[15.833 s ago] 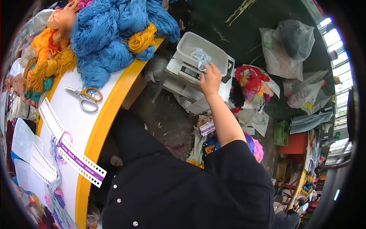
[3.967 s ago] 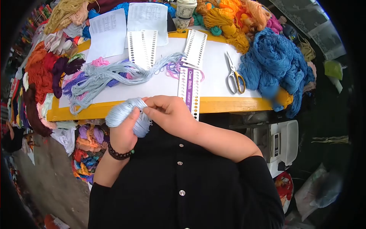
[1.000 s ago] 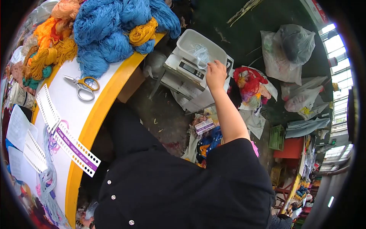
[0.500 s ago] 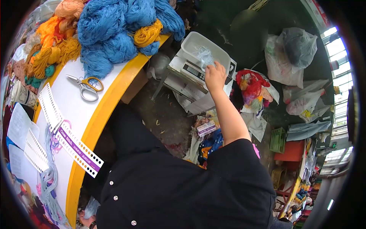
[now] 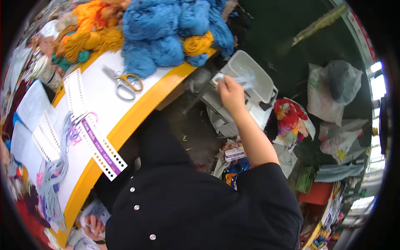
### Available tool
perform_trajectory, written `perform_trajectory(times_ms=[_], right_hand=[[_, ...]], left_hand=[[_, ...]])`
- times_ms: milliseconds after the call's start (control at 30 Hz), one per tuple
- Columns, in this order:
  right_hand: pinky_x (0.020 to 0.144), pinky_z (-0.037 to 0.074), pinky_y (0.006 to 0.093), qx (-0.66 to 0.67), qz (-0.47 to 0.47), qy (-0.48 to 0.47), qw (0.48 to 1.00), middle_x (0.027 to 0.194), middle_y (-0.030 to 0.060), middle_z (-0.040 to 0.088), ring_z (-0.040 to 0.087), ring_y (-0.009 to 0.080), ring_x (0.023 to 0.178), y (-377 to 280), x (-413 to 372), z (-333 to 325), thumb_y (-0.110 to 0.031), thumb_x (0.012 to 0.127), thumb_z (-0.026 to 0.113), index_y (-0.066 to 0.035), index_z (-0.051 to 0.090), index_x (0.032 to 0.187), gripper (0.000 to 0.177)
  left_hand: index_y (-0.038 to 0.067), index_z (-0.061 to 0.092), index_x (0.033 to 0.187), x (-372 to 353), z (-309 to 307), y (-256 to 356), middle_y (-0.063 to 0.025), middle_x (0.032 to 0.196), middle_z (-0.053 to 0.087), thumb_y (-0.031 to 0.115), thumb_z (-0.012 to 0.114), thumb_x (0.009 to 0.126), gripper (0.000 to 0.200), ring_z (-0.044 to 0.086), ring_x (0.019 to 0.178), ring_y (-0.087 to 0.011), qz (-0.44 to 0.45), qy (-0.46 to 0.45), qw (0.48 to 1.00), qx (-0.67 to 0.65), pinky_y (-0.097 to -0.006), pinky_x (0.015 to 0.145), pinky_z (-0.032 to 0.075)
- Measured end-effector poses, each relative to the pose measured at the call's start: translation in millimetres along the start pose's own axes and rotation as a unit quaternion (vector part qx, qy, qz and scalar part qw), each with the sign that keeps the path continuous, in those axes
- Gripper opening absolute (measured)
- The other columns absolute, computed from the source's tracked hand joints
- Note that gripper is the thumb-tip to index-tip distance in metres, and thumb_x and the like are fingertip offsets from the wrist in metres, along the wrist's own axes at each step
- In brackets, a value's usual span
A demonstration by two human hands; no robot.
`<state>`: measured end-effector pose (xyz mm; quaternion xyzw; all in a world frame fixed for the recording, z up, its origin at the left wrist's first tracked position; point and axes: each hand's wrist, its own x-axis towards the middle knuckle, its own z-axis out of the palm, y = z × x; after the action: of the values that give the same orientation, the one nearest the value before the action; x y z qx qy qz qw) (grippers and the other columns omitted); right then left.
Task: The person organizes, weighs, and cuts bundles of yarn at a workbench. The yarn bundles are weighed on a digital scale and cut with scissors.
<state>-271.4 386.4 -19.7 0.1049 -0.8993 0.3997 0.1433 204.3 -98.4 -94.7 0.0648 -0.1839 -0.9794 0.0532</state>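
Fingers (image 5: pixel 99 223) of the left hand (image 5: pixel 96 226) are curling shut around a pale blue skein of thread (image 5: pixel 88 209), low at the person's side and below the edge of the yellow-rimmed white table (image 5: pixel 137 114). That hand is tucking in close against the black buttoned shirt (image 5: pixel 187 208), palm turned inward.

Further out, the right arm is stretching nearly straight away from the shoulder, forearm bare, wrist bending slightly down. The right hand (image 5: pixel 230 92) is hovering at the near rim of a white plastic weighing tray (image 5: pixel 260 77), its fingers pressing together on a wisp of pale blue thread (image 5: pixel 246 79) that is trailing into the tray. The tray is sitting on a white digital scale (image 5: pixel 227 114) on the floor beside the table.

On the table, a purple and white punched thread card (image 5: pixel 102 151) is overhanging the yellow rim, and yellow-handled scissors (image 5: pixel 124 81) are lying beyond it, near a heap of bright blue yarn (image 5: pixel 162 37). Beyond the scale, clear plastic bags (image 5: pixel 333 89) are slumping on the dark floor.
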Motion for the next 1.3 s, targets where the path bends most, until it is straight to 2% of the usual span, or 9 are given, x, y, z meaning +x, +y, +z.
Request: perform_trajectory(times_ms=[33,67,133,333,467,500,633,700,1300], right_hand=[[0.069,0.043,0.0251,0.129,0.030,-0.080,0.988,0.075,0.0019,0.062,0.056,0.0097,0.072,-43.4,-6.2,7.8,-0.010,0.094,0.051,-0.003,0.064,0.102,0.017],[0.072,0.044,0.0243,0.253,0.056,-0.151,0.954,0.078,0.0018,0.062,0.057,0.0092,0.075,-73.5,-14.6,19.7,-0.008,0.095,0.049,0.000,0.060,0.113,0.023],[0.079,0.045,0.0243,0.382,0.027,-0.288,0.878,0.084,0.0068,0.064,0.060,0.0117,0.081,-133.9,-34.6,37.6,-0.006,0.095,0.048,0.002,0.053,0.122,0.028],[0.084,0.049,0.0271,0.554,0.122,-0.560,0.604,0.102,0.0062,0.066,0.061,0.0115,0.094,-233.0,-85.6,96.5,-0.007,0.094,0.054,0.002,0.061,0.114,0.023],[0.073,0.051,0.0236,0.464,0.134,-0.570,0.665,0.091,0.0039,0.067,0.060,0.0074,0.079,-239.1,-104.7,127.6,-0.017,0.096,0.056,0.002,0.066,0.104,0.023],[0.073,0.050,0.0233,0.449,0.127,-0.566,0.679,0.089,0.0035,0.067,0.060,0.0075,0.079,-236.8,-107.5,132.6,-0.017,0.096,0.055,0.002,0.066,0.104,0.023],[0.072,0.050,0.0231,0.450,0.142,-0.546,0.693,0.087,0.0032,0.067,0.061,0.0078,0.079,-239.3,-114.2,138.6,-0.018,0.097,0.054,0.002,0.066,0.103,0.024],[0.072,0.050,0.0231,0.455,0.153,-0.539,0.692,0.087,0.0036,0.067,0.061,0.0081,0.079,-240.7,-116.4,141.0,-0.017,0.097,0.054,0.002,0.066,0.103,0.024],[0.069,0.049,0.0226,0.502,0.240,-0.496,0.666,0.085,0.0056,0.067,0.060,0.0094,0.075,-243.8,-120.6,143.4,-0.015,0.095,0.056,0.002,0.066,0.099,0.020]], left_hand=[[0.012,0.058,0.119,9.2,16.8,-1.4,-0.0043,0.084,0.040,0.024,0.061,0.090,0.031,0.053,0.056,-0.0168,0.013,0.005,0.999,0.031,-0.0323,0.059,0.054],[0.014,0.054,0.125,20.8,19.2,0.9,-0.0133,0.110,0.050,0.024,0.061,0.088,0.038,0.057,0.060,-0.0191,0.031,-0.023,0.996,0.080,-0.0324,0.054,0.054],[0.006,0.048,0.129,71.4,72.7,-6.5,-0.0256,0.153,0.013,0.018,0.058,0.091,0.041,0.065,0.097,-0.0333,0.001,-0.049,0.995,0.082,-0.0369,0.067,0.058],[-0.003,0.047,0.128,173.8,134.1,-50.4,-0.0158,0.124,0.056,0.029,0.051,0.096,0.045,0.058,0.111,-0.0272,-0.126,0.052,0.976,0.172,-0.0360,0.090,0.049],[0.001,0.057,0.103,189.8,166.1,-70.8,-0.0058,0.090,0.059,0.027,0.050,0.098,0.027,0.058,0.086,-0.0169,-0.048,0.052,0.981,0.183,-0.0320,0.078,0.049],[-0.001,0.054,0.122,191.5,160.1,-70.9,-0.0067,0.104,0.061,0.029,0.049,0.099,0.038,0.057,0.091,-0.0152,-0.046,0.050,0.967,0.245,-0.0302,0.081,0.045],[-0.001,0.055,0.121,188.2,161.8,-72.5,-0.0069,0.102,0.062,0.027,0.049,0.098,0.036,0.057,0.087,-0.0144,-0.015,0.069,0.958,0.276,-0.0286,0.077,0.046],[0.002,0.058,0.103,188.3,163.0,-75.6,-0.0039,0.087,0.058,0.026,0.050,0.098,0.025,0.054,0.074,-0.0133,0.011,0.117,0.961,0.249,-0.0284,0.070,0.047],[0.000,0.061,0.104,187.1,153.2,-84.0,-0.0040,0.080,0.059,0.023,0.051,0.099,0.026,0.055,0.070,-0.0116,0.077,0.147,0.946,0.278,-0.0258,0.065,0.048]])
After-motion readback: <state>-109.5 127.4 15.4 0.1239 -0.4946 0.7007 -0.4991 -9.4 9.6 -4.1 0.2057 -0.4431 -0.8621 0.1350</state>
